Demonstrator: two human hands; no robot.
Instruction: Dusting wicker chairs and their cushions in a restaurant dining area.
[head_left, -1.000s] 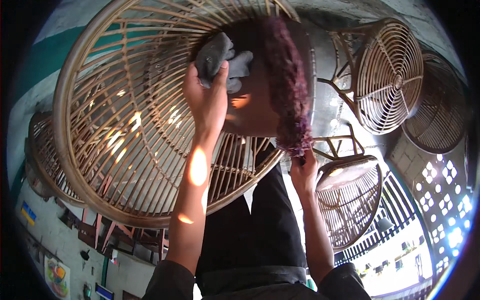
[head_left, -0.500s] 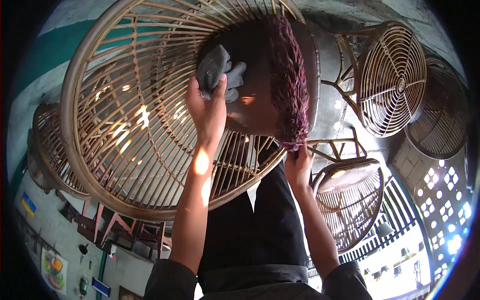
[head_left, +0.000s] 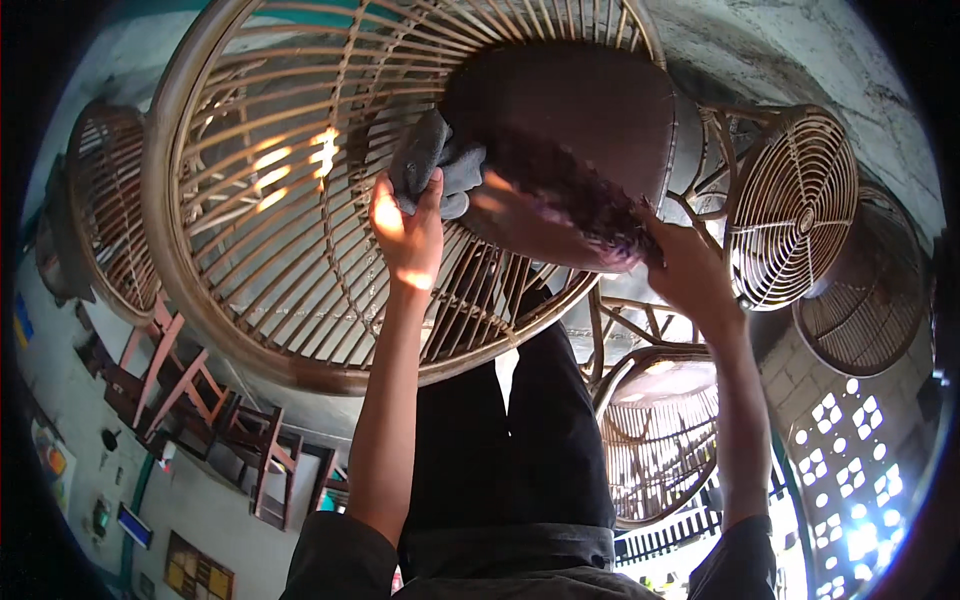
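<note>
A large round rattan chair [head_left: 330, 375] fills the upper middle, its slatted back spreading to the left. On it lies a dark brown cushion [head_left: 580, 95] with a smooth surface. My left hand [head_left: 408, 228] grips a bunched grey cloth [head_left: 428, 165] over the slats by the cushion's left edge. My right hand [head_left: 692, 262] is closed round the end of a fluffy purple-red duster [head_left: 575, 195]. The duster slants across the cushion, its far end toward the cloth, and is partly smeared by motion. Its handle is hidden in my fist.
To the right stand a rattan seat with a spiral weave [head_left: 800, 215] and another rattan chair [head_left: 660, 420] below it. A further rattan chair [head_left: 115, 210] is at the left. Wooden chairs [head_left: 265, 450] stand at lower left. A pierced block wall [head_left: 840, 460] lets light in.
My right hand has moved right and up, and the duster has swung from upright to slanting across the cushion. The cloth stays in my left hand. The whole view has shifted.
</note>
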